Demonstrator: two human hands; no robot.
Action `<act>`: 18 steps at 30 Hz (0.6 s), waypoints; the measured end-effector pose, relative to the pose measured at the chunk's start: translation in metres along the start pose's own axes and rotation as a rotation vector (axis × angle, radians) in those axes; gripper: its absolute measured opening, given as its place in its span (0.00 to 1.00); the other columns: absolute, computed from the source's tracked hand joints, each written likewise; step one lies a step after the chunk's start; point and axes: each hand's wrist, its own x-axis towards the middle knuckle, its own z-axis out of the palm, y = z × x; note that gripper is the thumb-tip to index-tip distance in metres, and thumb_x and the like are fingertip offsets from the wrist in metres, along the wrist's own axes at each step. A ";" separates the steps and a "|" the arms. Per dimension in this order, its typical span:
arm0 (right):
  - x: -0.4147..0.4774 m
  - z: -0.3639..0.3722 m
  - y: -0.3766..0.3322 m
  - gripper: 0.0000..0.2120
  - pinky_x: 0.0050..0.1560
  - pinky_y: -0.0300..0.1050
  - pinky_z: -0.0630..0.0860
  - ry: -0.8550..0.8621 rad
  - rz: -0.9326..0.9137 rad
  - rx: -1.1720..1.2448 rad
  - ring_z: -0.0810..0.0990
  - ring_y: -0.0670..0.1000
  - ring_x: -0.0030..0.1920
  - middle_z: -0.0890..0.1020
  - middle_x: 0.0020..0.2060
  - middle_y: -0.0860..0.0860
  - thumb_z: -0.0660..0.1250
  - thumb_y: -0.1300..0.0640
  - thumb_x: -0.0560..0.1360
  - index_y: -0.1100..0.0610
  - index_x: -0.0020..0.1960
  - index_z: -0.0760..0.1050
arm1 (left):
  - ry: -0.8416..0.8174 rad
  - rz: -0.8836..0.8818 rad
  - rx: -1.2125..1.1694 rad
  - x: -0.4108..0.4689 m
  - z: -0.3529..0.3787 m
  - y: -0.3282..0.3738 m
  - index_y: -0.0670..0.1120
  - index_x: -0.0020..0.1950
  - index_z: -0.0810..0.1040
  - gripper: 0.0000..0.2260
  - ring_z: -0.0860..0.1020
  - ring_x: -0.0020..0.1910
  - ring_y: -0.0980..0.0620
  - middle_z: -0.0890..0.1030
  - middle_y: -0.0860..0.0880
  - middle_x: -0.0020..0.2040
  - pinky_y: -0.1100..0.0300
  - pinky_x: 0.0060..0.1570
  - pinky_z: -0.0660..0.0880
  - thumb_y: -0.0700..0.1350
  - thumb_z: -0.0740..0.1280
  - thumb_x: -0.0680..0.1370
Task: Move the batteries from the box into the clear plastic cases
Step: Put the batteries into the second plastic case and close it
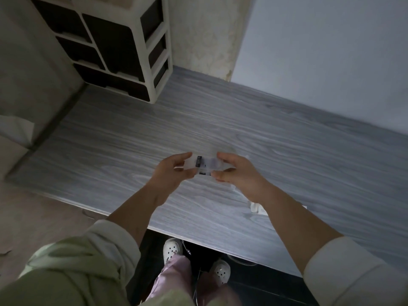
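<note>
Thumb and forefinger of left hand [174, 171] pinching the nine o'clock end of clear plastic case [206, 166]; right hand [236, 171] pinching its three o'clock end likewise. Case lifted above grey wood-grain table [110, 138], dead centre, with a dark battery [198, 161] inside near the left thumb. Another clear item [255, 206] at five o'clock, contents blurred. Drawer unit [114, 45] at eleven o'clock.

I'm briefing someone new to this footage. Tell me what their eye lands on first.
Both hands, left hand and right hand, hold a clear plastic case above the middle of the grey wood-grain table; something dark shows inside it. A white drawer unit with dark drawers stands at the table's far left corner.
</note>
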 end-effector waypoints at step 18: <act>-0.010 0.004 0.008 0.22 0.37 0.34 0.76 0.062 -0.136 -0.279 0.77 0.43 0.35 0.80 0.45 0.47 0.72 0.58 0.72 0.57 0.65 0.74 | 0.026 0.074 0.221 -0.005 0.011 -0.012 0.46 0.69 0.72 0.19 0.78 0.40 0.56 0.79 0.52 0.49 0.69 0.40 0.75 0.41 0.66 0.78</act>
